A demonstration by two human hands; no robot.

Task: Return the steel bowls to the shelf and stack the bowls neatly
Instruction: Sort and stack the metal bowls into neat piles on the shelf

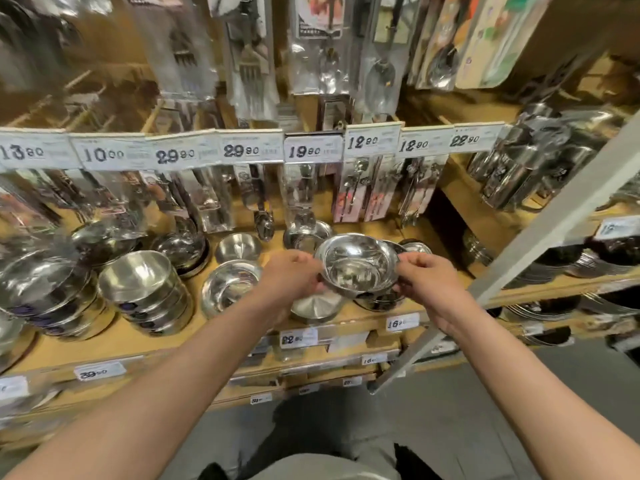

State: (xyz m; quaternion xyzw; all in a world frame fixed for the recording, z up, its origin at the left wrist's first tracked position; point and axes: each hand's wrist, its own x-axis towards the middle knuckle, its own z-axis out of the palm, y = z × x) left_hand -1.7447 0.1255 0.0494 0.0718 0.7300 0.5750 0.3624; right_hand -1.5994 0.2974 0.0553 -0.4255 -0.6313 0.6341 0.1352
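Both hands are gripping one steel bowl [358, 263] above the shelf [145, 336] — left hand [294, 277] and right hand [427, 280] fingers pinching opposite rims.

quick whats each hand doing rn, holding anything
Left hand: closed on the left rim of the steel bowl.
Right hand: closed on the same bowl's right rim, above the shelf.

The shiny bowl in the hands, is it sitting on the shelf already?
No, the steel bowl is held up between the left hand and right hand, above the other bowls on the wooden shelf.
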